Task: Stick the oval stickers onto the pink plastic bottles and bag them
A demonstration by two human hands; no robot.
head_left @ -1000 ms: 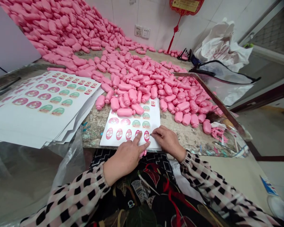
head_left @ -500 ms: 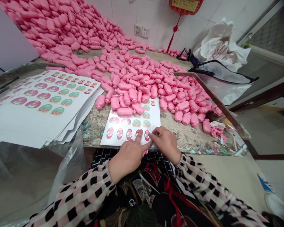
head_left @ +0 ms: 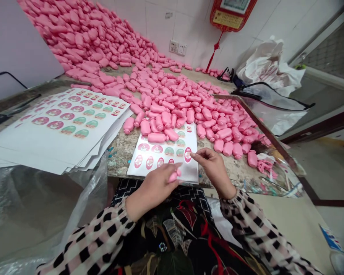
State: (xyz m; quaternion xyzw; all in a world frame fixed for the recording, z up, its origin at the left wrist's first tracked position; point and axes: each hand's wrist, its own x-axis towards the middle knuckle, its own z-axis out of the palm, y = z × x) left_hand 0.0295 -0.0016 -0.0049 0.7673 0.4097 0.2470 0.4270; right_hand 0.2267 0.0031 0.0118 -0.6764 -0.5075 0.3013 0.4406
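Note:
A white sticker sheet (head_left: 176, 158) with pink and green oval labels lies at the near edge of the worn table (head_left: 122, 149). My right hand (head_left: 215, 168) pinches a pink oval sticker (head_left: 188, 154) lifted just off the sheet. My left hand (head_left: 157, 185) is curled around a small pink bottle (head_left: 173, 175), of which only the tip shows between the fingers, held above the sheet's near edge. Two more pink bottles (head_left: 163, 136) rest on the sheet's far end.
A huge heap of pink bottles (head_left: 160, 88) covers the table up to the tiled wall. A stack of sticker sheets (head_left: 60, 126) lies at left over clear plastic (head_left: 46, 198). Plastic bags (head_left: 269, 68) sit at right, past the table's edge.
My right hand has peeled a pink sticker off the sheet and raised it. My left hand lifted its finger from the sheet and closed round the pink bottle. The view shifted slightly.

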